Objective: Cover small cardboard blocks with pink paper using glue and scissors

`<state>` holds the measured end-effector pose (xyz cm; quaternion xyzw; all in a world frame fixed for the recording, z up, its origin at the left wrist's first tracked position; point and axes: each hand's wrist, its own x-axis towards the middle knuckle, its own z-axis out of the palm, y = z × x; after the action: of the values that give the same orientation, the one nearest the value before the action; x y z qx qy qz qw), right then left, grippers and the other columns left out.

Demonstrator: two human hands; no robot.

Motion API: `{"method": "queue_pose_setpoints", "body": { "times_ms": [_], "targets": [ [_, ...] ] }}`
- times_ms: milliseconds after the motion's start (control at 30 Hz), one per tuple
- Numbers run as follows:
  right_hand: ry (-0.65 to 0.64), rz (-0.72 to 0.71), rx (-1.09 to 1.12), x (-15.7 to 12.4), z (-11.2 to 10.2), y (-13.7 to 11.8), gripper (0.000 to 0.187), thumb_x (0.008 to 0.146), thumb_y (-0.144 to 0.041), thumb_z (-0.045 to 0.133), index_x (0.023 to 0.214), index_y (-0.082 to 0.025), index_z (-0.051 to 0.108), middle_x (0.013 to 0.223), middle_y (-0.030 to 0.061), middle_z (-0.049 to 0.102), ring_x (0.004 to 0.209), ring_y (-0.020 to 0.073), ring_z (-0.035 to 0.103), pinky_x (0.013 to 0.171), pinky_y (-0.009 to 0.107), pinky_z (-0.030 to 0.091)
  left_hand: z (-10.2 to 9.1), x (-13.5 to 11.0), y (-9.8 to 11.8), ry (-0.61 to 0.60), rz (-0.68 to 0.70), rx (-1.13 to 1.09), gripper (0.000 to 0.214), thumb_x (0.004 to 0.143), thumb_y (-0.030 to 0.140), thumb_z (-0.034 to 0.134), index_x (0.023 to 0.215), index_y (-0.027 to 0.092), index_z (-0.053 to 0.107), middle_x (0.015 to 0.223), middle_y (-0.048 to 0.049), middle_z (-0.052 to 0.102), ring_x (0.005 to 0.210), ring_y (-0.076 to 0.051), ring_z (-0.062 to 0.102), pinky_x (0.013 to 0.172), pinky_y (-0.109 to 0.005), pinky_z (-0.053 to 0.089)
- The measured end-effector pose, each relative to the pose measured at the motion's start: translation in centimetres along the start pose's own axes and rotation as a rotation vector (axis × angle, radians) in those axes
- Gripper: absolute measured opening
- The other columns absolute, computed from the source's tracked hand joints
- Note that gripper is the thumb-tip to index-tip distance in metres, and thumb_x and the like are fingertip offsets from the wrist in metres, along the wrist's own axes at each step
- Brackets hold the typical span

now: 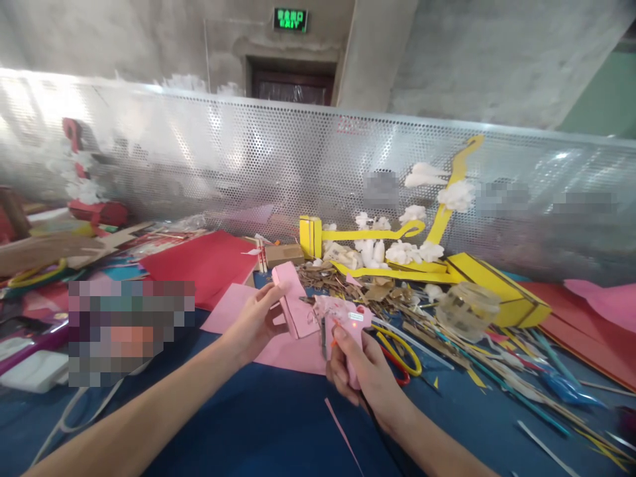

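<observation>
Right hand — pink glue gun

Bare, slim left forearm at seven o'clock, bare left hand, bare right forearm at five o'clock, bare right hand

Head view, single: sits on the person's head; faces forward and down across a blue tabletop. Close range: both forearms enter from the lower edge; left hand and right hand near mid-frame. Middle range: perforated metal panel spans full width. Far range: concrete wall, exit sign at top.
</observation>
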<state>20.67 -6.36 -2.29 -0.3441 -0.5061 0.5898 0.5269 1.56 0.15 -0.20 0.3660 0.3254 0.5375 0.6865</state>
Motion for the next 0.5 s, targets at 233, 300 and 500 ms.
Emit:
{"method": "queue_pose_setpoints", "body": {
  "times_ms": [233,300,500],
  "targets": [
    [-0.038,0.013,0.0,-0.1,0.0,-0.2,0.061,0.095,-0.061,0.063,0.054,-0.018,0.049,0.042,-0.0075,0.042,0.029,0.002,0.036,0.038,0.02,0.025,-0.5,0.5,-0.3,0.032,-0.032,-0.041,0.037,0.069,0.042,0.089,0.091,0.019,0.069,0.09,-0.0077,0.072,0.077,-0.021,0.066,0.062,-0.032,0.057],
    [-0.03,0.009,-0.012,0.0,0.0,0.0,0.061,0.095,-0.061,0.063,0.054,-0.017,0.049,0.042,-0.008,0.041,0.028,0.0021,0.036,0.038,0.021,0.024,-0.7,0.7,-0.4,0.041,-0.039,-0.065,0.036,0.067,0.039,0.089,0.089,0.019,0.068,0.088,-0.0068,0.071,0.077,-0.021,0.066,0.063,-0.033,0.057],
    [-0.002,0.022,-0.009,0.4,-0.1,0.4,0.061,0.093,-0.062,0.065,0.054,-0.018,0.048,0.042,-0.0087,0.042,0.027,0.0016,0.034,0.04,0.021,0.027,-1.0,1.0,-0.6,0.09,-0.031,-0.069,0.039,0.068,0.045,0.089,0.091,0.022,0.067,0.082,-0.0035,0.07,0.073,-0.019,0.066,0.061,-0.03,0.055]
  ]
}}
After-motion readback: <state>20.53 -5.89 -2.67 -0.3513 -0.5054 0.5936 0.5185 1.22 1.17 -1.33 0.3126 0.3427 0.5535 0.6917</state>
